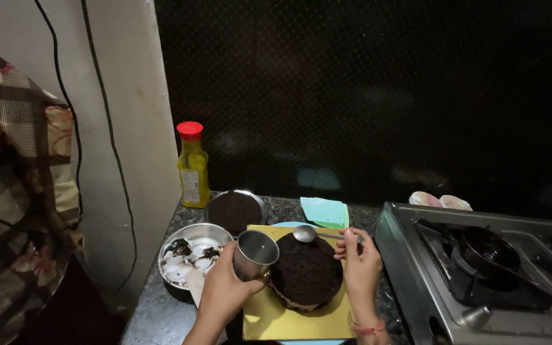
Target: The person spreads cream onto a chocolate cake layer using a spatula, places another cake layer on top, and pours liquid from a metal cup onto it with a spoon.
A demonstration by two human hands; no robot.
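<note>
Patterned cloth (pixel 7 191) hangs at far left beside a pale wall with two black cables (pixel 75 128). On the dark speckled surface (pixel 154 313) stand a yellow bottle (pixel 193 169) with a red cap, a steel bowl (pixel 190 255) smeared with white and dark cream, and behind it a round tin (pixel 236 211) holding a dark cake layer. The left hand (pixel 225 291) has its fingers wrapped around a steel cup (pixel 255 254), held tilted just beside the cake (pixel 306 271). The cake, dark and round, sits on a yellow board (pixel 269 319) at centre. The right hand (pixel 360 268) has its fingers pinched on a spoon (pixel 314 234), whose bowl hovers over the cake's far edge. A green scraper (pixel 324 212) lies behind. At right, a steel stove (pixel 416 281) carries a black pan (pixel 487 249).
</note>
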